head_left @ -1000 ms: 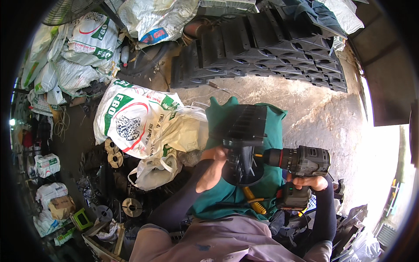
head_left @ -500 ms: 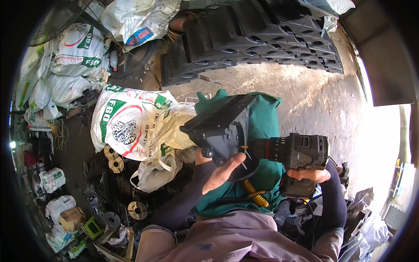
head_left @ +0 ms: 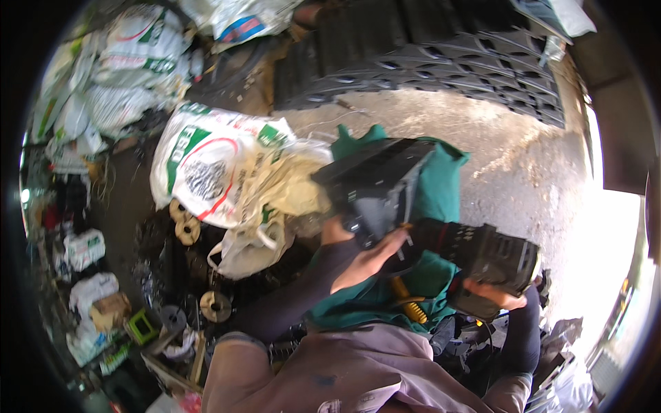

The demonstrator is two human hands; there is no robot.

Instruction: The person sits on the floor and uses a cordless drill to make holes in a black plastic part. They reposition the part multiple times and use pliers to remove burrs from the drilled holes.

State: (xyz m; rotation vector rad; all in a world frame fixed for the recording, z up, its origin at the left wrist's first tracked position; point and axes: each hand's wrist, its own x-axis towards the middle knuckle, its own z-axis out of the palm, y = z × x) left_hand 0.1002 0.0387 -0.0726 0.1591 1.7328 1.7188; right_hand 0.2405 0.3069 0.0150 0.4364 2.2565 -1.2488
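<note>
My left hand [head_left: 372, 263] grips a black plastic housing [head_left: 375, 182] by its lower edge, thumb toward the drill. The housing has a wide angular body and lies tilted over the green cloth [head_left: 441, 189] on my lap. In my right hand [head_left: 497, 294] is a black cordless drill [head_left: 490, 253], fingers wrapped round its handle. Its front end points left and meets the housing near my left thumb; the tip is blurred, so I cannot tell what it touches. A yellow-handled tool [head_left: 411, 308] lies on the cloth below the drill.
Stacked black plastic parts [head_left: 427, 62] stand at the far side. A white printed sack [head_left: 206, 165] sits to the left, beside a pale plastic bag [head_left: 251, 244] and several spools [head_left: 215, 306]. More sacks [head_left: 138, 55] pile up at the far left. Concrete floor [head_left: 520, 158] shows at right.
The view has shifted, and the whole scene sits differently in the picture. The drill's rear now tilts lower to the right. Both hands keep their holds.
</note>
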